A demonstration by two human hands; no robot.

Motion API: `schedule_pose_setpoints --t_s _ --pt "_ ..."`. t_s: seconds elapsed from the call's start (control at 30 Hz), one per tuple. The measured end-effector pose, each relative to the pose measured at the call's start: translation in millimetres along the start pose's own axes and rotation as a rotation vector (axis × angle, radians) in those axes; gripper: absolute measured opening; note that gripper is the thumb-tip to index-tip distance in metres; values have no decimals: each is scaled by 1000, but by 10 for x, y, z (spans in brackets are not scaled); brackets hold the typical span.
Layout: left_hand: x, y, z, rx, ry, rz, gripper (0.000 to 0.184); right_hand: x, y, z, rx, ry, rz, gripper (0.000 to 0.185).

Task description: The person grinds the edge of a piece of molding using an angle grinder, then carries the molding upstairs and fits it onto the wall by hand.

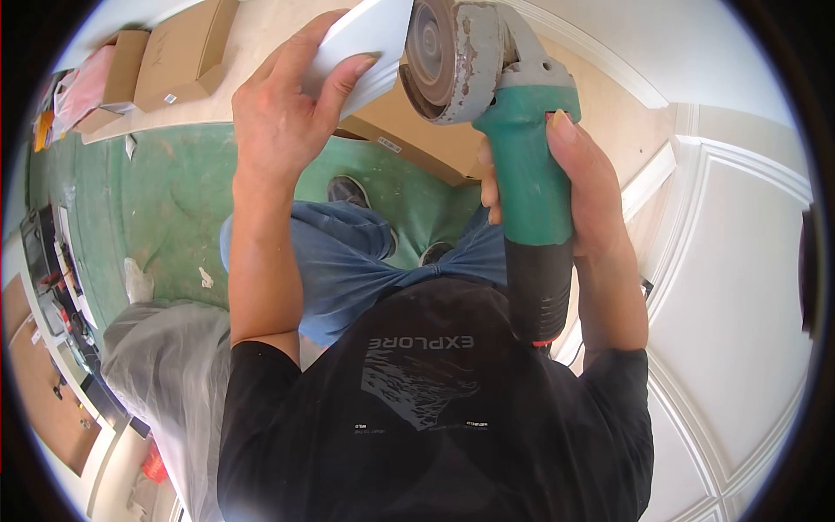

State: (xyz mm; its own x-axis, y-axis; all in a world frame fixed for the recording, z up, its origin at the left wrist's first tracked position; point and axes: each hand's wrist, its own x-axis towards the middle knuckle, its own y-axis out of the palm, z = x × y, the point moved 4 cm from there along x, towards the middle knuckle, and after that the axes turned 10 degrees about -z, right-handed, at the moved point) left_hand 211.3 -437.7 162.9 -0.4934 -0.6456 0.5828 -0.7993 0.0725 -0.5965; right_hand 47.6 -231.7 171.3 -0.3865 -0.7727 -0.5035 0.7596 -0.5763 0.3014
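My left hand grips a short piece of white trim, thumb on its near face and fingers behind. The trim has a ridged lower edge. My right hand is wrapped round the green and black body of an angle grinder, with the thumb by a red switch. The grinder stands head up, its worn grey guard around a round disc. The trim's cut end is right beside the disc; whether they touch, I cannot tell. Part of the trim goes out of view at the top.
Cardboard boxes stand at the upper left, and another carton lies beyond my feet. Green sheeting covers the floor. A plastic-draped object is at my left, a white panelled wall at my right.
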Motion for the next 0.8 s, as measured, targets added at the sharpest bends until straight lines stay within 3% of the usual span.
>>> schedule_pose_setpoints --t_s 0.8 --pt "-8 0 52 -4 104 -86 44 -24 52 -22 34 19 10 69"
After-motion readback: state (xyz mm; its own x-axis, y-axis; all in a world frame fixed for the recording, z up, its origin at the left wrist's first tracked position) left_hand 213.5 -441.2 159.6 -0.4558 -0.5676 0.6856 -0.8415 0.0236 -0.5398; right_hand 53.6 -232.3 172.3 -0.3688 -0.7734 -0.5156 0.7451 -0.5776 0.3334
